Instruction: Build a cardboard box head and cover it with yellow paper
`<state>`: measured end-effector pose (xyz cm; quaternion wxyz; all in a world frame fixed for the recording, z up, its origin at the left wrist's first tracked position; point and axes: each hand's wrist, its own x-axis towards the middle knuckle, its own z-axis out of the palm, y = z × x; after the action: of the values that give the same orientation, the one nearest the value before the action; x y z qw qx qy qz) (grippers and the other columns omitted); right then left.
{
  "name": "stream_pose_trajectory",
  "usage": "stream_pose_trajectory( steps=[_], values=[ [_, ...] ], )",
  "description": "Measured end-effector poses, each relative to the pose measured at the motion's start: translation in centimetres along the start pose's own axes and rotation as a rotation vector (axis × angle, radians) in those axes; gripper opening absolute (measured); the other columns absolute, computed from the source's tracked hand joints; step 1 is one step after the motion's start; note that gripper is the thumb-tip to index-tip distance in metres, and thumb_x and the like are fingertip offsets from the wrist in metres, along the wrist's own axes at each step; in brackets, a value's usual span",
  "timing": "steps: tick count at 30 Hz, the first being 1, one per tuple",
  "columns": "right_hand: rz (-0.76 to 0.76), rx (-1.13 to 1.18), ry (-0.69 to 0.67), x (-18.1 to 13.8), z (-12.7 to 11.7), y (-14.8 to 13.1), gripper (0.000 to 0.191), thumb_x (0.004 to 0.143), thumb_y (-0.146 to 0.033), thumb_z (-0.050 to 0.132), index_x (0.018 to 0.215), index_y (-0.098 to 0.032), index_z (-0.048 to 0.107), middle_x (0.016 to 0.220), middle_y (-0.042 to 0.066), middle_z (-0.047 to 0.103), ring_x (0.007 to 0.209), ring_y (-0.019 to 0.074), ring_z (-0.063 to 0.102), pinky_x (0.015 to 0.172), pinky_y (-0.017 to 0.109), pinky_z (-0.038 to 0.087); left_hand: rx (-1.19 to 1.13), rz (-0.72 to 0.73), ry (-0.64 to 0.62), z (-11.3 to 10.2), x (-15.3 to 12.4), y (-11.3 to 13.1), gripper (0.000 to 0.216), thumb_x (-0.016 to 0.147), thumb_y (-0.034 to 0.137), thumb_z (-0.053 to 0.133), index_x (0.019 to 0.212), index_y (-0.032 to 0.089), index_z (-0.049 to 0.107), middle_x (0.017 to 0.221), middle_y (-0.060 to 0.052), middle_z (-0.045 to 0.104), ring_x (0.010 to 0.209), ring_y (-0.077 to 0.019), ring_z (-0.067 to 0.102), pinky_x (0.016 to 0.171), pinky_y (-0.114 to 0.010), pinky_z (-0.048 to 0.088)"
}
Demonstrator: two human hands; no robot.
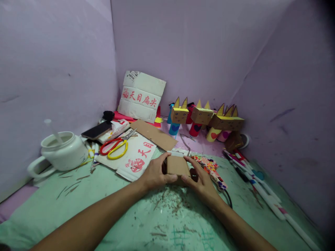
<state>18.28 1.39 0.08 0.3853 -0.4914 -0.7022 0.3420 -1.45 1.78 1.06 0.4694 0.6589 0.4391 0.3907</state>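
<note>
Left hand (157, 170) and right hand (200, 179) both cup a small cardboard box (178, 165), midway between the side edges of the counter (39, 205)! Scissors (125, 138) lie toward the back left corner, horned cardboard figures (179, 115) standing near the back edge.

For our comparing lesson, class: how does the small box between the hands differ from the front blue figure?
The small box has a plain brown top; the front blue figure has a yellow one with two spikes. The left hand and right hand hold the box; the figure stands untouched. Both show brown cardboard.
</note>
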Motion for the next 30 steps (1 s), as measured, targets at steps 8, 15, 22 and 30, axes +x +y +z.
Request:
stream_pose_trajectory(
  steps=[8,15,22,30],
  values=[
    [0.03,0.043,-0.038,-0.08,-0.13,0.06,0.068,0.074,-0.05,0.061,0.13,-0.015,0.045,0.114,0.014,0.054,0.068,0.0171,0.05,0.059,0.03,0.041,-0.023,-0.01,0.0,0.0,0.05,-0.12,0.089,0.056,0.037,0.074,0.135,0.01,0.042,0.117,-0.017,0.061,0.102,-0.0336,0.061,0.087,-0.045,0.05],
    [0.052,0.088,-0.031,0.05,-0.1,-0.01,0.067,0.07,-0.048,0.065,0.128,-0.018,0.046,0.115,0.011,0.052,0.07,0.0166,0.05,0.061,0.03,0.041,-0.019,-0.009,-0.002,0.02,0.09,-0.06,0.089,0.056,0.037,0.074,0.135,0.01,0.042,0.117,-0.017,0.06,0.101,-0.0336,0.061,0.087,-0.045,0.05],
    [0.105,0.156,-0.066,0.15,-0.37,-0.18,0.07,0.067,-0.047,0.068,0.127,-0.018,0.045,0.109,0.009,0.054,0.07,0.0168,0.05,0.06,0.028,0.04,-0.031,-0.013,-0.01,-0.05,0.14,0.11,0.089,0.055,0.036,0.074,0.134,0.009,0.042,0.116,-0.017,0.061,0.101,-0.0329,0.062,0.086,-0.044,0.051],
    [0.03,0.096,-0.058,0.07,-0.39,0.29,0.063,0.073,-0.046,0.063,0.128,-0.02,0.046,0.118,0.01,0.051,0.071,0.0168,0.05,0.064,0.03,0.041,-0.021,-0.018,-0.006,-0.11,-0.01,0.28,0.09,0.055,0.037,0.074,0.134,0.009,0.042,0.117,-0.017,0.06,0.102,-0.0323,0.062,0.086,-0.043,0.051]
  ],
)
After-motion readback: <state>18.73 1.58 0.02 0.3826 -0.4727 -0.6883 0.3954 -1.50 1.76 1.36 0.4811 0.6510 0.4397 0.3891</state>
